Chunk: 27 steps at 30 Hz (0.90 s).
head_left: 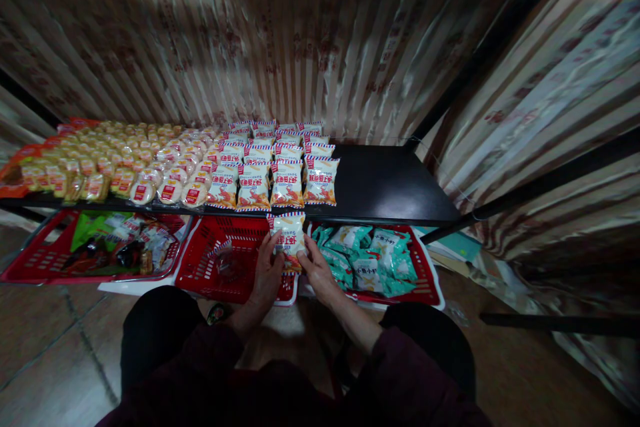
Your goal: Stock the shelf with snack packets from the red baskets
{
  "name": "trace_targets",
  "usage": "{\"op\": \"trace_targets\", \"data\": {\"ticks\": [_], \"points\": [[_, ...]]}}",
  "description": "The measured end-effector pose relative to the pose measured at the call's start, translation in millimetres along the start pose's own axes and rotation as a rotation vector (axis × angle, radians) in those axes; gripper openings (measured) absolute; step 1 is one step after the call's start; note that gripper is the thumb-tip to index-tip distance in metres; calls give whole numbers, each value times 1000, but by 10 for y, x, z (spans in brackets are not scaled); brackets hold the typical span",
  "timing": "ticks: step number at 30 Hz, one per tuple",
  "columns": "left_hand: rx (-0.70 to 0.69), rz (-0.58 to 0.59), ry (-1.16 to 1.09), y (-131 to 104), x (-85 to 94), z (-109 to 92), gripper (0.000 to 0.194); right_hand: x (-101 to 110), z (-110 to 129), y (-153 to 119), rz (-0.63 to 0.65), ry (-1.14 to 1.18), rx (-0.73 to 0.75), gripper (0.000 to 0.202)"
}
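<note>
Both my hands grip one snack bag, white and orange with a striped top edge and red lettering. My left hand is closed on its left side, and my right hand on its lower right side. The bag is in front of the shelf edge, over the right end of the middle red basket. Just beyond it, similar snack bags stand in rows on the black shelf. Left of those rows lie round wrapped crackers with red labels.
Farther left on the shelf are many small yellow packets and orange packaging. Below, a right basket holds teal snack bags; a left basket holds mixed packets. Black frame bars and a striped curtain surround the shelf.
</note>
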<state>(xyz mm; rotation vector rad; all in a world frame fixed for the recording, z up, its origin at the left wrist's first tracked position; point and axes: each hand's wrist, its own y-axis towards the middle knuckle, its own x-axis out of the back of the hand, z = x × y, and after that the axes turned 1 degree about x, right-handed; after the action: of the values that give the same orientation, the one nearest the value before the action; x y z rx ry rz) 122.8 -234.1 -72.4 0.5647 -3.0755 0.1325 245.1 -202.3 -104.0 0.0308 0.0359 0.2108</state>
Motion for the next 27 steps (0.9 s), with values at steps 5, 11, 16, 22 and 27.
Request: {"op": "trace_targets", "data": {"ticks": [5, 11, 16, 22, 27], "points": [[-140, -11, 82, 2, 25, 22, 40, 17, -21, 45, 4, 43, -9, 56], [-303, 10, 207, 102, 21, -65, 42, 28, 48, 185, -61, -42, 89, 53], [-355, 14, 304, 317, -54, -240, 45, 43, 216, 392, -100, -86, 172, 55], [-481, -35, 354, 627, -159, -290, 48, 19, 324, 684, -177, -230, 323, 54], [-531, -15, 400, 802, -174, -264, 49, 26, 313, 829, -191, -393, 372, 55]]}}
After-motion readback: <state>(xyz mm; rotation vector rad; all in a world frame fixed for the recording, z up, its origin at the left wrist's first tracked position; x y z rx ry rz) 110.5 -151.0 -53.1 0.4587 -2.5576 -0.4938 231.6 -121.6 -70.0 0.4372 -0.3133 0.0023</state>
